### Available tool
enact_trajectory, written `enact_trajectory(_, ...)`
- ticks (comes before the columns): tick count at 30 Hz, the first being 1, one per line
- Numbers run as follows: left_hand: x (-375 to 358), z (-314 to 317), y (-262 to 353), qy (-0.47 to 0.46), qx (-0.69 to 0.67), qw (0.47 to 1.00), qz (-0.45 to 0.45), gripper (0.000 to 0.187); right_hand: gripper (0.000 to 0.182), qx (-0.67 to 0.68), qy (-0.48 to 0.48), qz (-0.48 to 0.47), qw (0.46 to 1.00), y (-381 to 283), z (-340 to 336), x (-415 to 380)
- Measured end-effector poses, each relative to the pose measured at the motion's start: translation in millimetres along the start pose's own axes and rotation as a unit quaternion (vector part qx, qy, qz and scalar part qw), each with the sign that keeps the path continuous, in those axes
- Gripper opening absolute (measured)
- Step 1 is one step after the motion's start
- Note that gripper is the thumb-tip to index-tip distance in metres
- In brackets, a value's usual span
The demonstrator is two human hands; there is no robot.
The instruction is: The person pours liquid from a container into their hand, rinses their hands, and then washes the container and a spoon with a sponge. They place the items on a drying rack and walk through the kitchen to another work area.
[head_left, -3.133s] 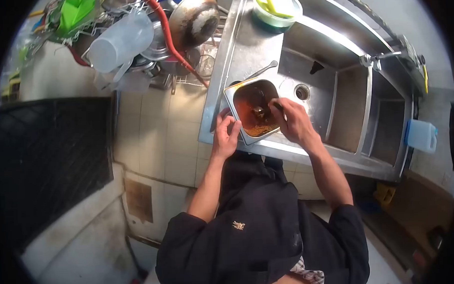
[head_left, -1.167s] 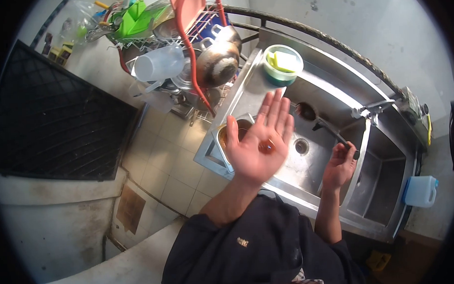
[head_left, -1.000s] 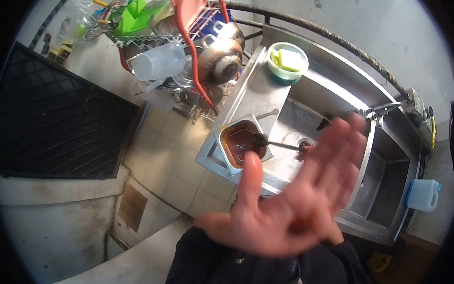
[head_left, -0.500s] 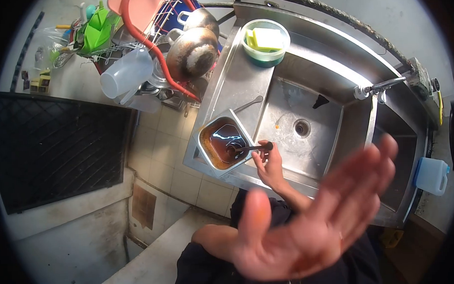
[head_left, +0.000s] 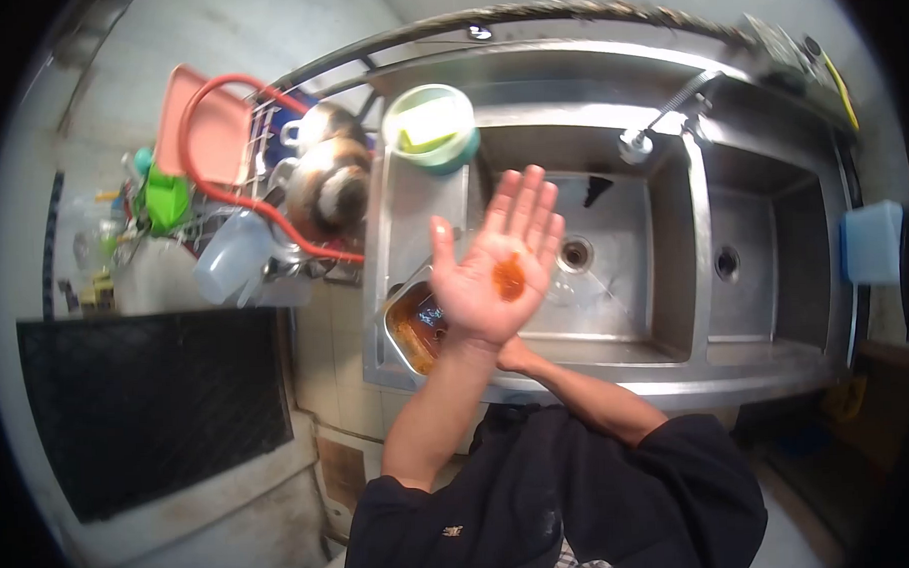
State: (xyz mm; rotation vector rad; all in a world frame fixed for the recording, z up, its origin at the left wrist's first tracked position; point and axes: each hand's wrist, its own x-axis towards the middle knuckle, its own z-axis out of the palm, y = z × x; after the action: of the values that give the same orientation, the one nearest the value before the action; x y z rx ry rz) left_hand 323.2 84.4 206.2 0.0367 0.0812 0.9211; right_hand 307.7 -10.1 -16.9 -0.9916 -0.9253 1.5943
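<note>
My left hand [head_left: 490, 283] is held up, palm towards me, with the fingers stretched out and the thumb apart. A smear of orange-red sauce [head_left: 510, 277] lies on its palm. Below and behind it, a rectangular metal pan [head_left: 399, 344] holds dark reddish-brown liquid [head_left: 426, 315], partly covered by my left hand and forearm. My right hand [head_left: 514, 355] is mostly hidden behind my left wrist, beside the pan. Its fingers do not show, nor does any utensil in it.
The steel double sink [head_left: 613, 248] has a dark scrap [head_left: 596, 189] in its left basin and a faucet [head_left: 638, 145]. A tub with yellow-green sponges [head_left: 429, 130] stands on the drainboard. Left are a dish rack with pots [head_left: 328, 193] and a clear jug [head_left: 231, 257]; a blue jug [head_left: 872, 241] is right.
My left hand has moved up and away from the camera, now in front of the pan. My right hand, earlier holding a dark-handled utensil in the pan, is now mostly hidden. The view has shifted.
</note>
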Motion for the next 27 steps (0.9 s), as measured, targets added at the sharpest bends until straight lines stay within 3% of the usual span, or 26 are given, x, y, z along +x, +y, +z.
enact_trajectory(3,12.4,-1.4,-1.5,-0.003,0.08,0.997,0.014,0.081,0.027,-0.013,0.025,0.005,1.0,1.7,-45.2,-32.5)
enact_trajectory(5,22.7,-11.8,1.0,-0.012,0.123,0.992,0.017,0.082,0.026,-0.126,0.078,0.006,0.989,-4.3,-79.9,-52.3)
enact_trajectory(7,36.5,-25.3,-0.4,0.002,0.136,0.991,0.0,0.08,0.027,-0.058,0.137,-0.003,0.989,-29.4,-100.1,-66.3)
enact_trajectory(11,78.9,-86.6,-10.0,0.01,0.16,0.986,-0.036,0.079,0.027,-0.258,0.211,0.019,0.943,-17.2,-181.0,-86.1)
enact_trajectory(15,109.6,-201.0,-18.9,0.152,0.09,0.982,-0.067,0.082,0.028,-0.19,0.248,0.058,0.948,47.8,-261.8,-70.9)
enact_trajectory(17,106.0,-218.7,-30.6,0.15,0.053,0.984,-0.086,0.084,0.028,-0.136,0.259,0.094,0.952,91.1,-298.9,-61.5)
enact_trajectory(23,98.2,-196.2,-54.7,0.124,0.008,0.99,-0.066,0.084,0.024,-0.053,0.214,0.17,0.96,133.4,-332.6,-62.9)
enact_trajectory(25,97.5,-177.4,-59.0,0.113,0.012,0.992,-0.059,0.083,0.024,0.044,0.24,0.2,0.949,121.2,-320.6,-66.8)
enact_trajectory(27,96.0,-156.1,-63.6,0.086,0.033,0.994,-0.061,0.083,0.024,0.058,0.245,0.215,0.944,152.8,-325.0,-67.3)
